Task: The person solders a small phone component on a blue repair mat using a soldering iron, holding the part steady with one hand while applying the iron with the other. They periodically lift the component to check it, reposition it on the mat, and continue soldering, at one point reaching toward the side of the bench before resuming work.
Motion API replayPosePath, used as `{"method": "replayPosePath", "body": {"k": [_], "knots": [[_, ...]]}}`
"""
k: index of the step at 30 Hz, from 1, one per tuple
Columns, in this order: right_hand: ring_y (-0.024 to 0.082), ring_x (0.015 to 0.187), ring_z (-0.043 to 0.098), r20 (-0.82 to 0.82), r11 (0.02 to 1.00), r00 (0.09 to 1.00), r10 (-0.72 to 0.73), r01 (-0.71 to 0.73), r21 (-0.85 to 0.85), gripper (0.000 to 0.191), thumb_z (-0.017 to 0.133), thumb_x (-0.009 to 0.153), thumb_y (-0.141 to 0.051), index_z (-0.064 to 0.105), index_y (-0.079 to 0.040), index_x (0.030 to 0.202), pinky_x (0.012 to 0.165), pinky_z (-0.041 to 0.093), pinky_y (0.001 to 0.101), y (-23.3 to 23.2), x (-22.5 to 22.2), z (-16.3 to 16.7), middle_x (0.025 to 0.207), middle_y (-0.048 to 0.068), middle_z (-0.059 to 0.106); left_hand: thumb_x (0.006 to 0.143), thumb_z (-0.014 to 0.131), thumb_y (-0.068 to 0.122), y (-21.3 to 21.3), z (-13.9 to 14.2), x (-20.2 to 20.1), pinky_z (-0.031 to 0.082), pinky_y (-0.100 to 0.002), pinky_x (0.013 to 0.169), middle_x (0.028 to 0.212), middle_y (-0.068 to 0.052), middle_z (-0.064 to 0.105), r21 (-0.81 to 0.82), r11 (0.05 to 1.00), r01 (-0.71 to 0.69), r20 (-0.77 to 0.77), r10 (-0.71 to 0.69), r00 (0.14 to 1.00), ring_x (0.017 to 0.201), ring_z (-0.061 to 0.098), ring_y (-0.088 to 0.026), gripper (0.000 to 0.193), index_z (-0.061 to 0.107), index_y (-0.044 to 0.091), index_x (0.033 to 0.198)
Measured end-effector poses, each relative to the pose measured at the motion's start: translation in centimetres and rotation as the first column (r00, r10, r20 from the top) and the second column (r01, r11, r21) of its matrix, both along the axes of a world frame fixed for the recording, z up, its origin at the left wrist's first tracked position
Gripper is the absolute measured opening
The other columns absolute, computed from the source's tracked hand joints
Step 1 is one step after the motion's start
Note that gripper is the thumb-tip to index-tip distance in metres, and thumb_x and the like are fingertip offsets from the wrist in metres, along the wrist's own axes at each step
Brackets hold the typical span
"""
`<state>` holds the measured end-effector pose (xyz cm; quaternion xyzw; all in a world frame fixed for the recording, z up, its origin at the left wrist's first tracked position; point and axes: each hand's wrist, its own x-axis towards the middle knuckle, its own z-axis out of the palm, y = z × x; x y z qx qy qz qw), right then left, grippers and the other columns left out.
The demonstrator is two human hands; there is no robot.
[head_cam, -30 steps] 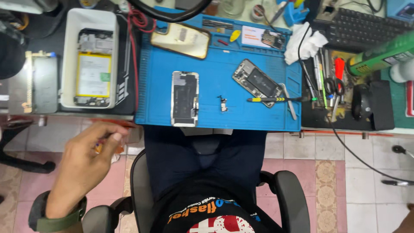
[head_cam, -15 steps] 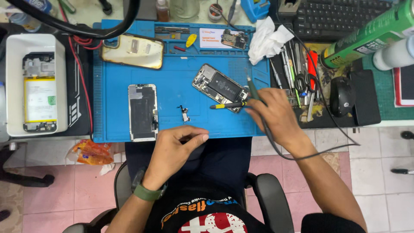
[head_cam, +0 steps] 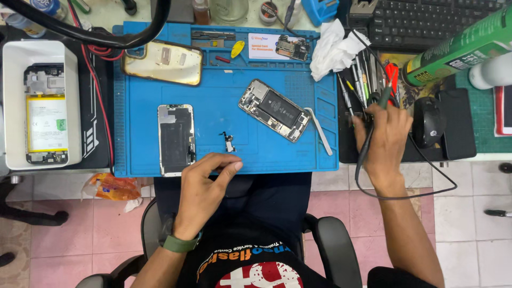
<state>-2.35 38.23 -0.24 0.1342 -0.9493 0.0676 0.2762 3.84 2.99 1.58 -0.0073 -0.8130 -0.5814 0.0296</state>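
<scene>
My left hand [head_cam: 205, 184] rests at the near edge of the blue work mat [head_cam: 224, 120], fingers loosely curled and holding nothing, just below a small loose part [head_cam: 229, 142]. My right hand [head_cam: 384, 141] is over the black tool pad at the right, gripping a corded pen-shaped tool [head_cam: 373, 114] whose cable loops below the wrist. An opened phone body [head_cam: 274, 110] lies tilted mid-mat. A detached screen [head_cam: 176, 139] lies to the left of the small part.
A back cover [head_cam: 163, 62] and a small circuit board [head_cam: 292, 47] lie at the mat's far side. A white tray [head_cam: 41, 106] at left holds another opened phone. White tweezers [head_cam: 321, 134], hand tools, a mouse [head_cam: 428, 128], a keyboard [head_cam: 426, 21] and a green can [head_cam: 458, 48] are at right.
My right hand has moved right, from the opened phone to the tool pad, carrying the corded tool. My left hand stays at the mat's near edge. The camera has shifted slightly.
</scene>
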Motion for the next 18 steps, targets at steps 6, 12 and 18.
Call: {"method": "replayPosePath", "body": {"k": [6, 12, 18], "knots": [[0.035, 0.098, 0.055, 0.121, 0.955, 0.955, 0.269, -0.249, -0.16, 0.032, 0.079, 0.092, -0.008, 0.058, -0.001, 0.116, 0.091, 0.04, 0.0464, -4.6, 1.1, -1.3, 0.102, 0.016, 0.059, 0.09, 0.075, 0.009, 1.7, 0.2, -0.3, 0.054, -0.032, 0.07, 0.09, -0.012, 0.073, -0.044, 0.998, 0.054, -0.124, -0.059, 0.991, 0.078, 0.07, -0.023, 0.012, 0.074, 0.0, 0.098], [0.03, 0.094, 0.057, 0.083, 0.974, 0.985, 0.154, -0.137, -0.183, 0.02, 0.071, 0.101, 0.0, 0.06, -0.004, 0.118, 0.089, 0.04, 0.0414, -2.5, -0.7, -0.8, 0.099, 0.013, 0.061, 0.091, 0.072, 0.006, 1.8, 0.0, -0.6, 0.053, -0.037, 0.071, 0.086, -0.012, 0.07, -0.111, 0.991, 0.068, -0.239, -0.093, 0.967, 0.08, 0.067, -0.028, 0.014, 0.076, 0.0, 0.103], [0.023, 0.097, 0.069, 0.048, 0.554, 0.968, 0.247, -0.1, -0.827, 0.04, 0.051, 0.111, -0.019, 0.054, 0.004, 0.144, 0.093, 0.054, 0.0374, -4.5, 4.8, -2.0, 0.108, 0.014, 0.072, 0.093, 0.07, 0.005, 1.9, -1.2, -0.3, 0.054, -0.036, 0.068, 0.092, -0.013, 0.071, -0.117, 0.993, 0.032, -0.202, -0.055, 0.978, 0.078, 0.069, -0.029, 0.011, 0.074, 0.0, 0.102]]}}
